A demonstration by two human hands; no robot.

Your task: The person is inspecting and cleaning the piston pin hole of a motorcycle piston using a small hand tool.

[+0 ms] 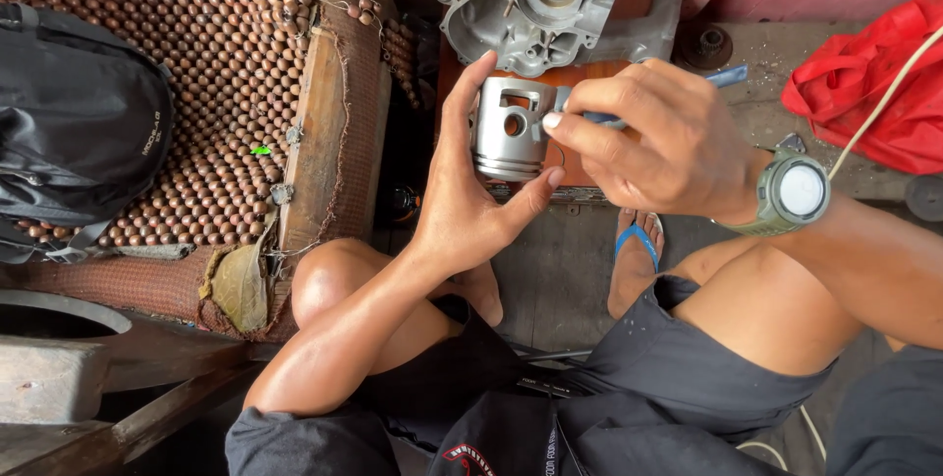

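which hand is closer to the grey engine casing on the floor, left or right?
Right, narrowly. The right hand sits just below the engine casing, pinching a blue-handled tool. The left hand is lower still, holding the silver piston; only its fingertip reaches up near the casing.

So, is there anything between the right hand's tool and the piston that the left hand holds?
Nothing visible stands between them. The left hand holds the piston in open air, and the right hand brings a blue-handled tool to its side. The tool's tip is hidden behind the fingers.

Dark grey shorts, blue flip-flop, olive wristwatch.
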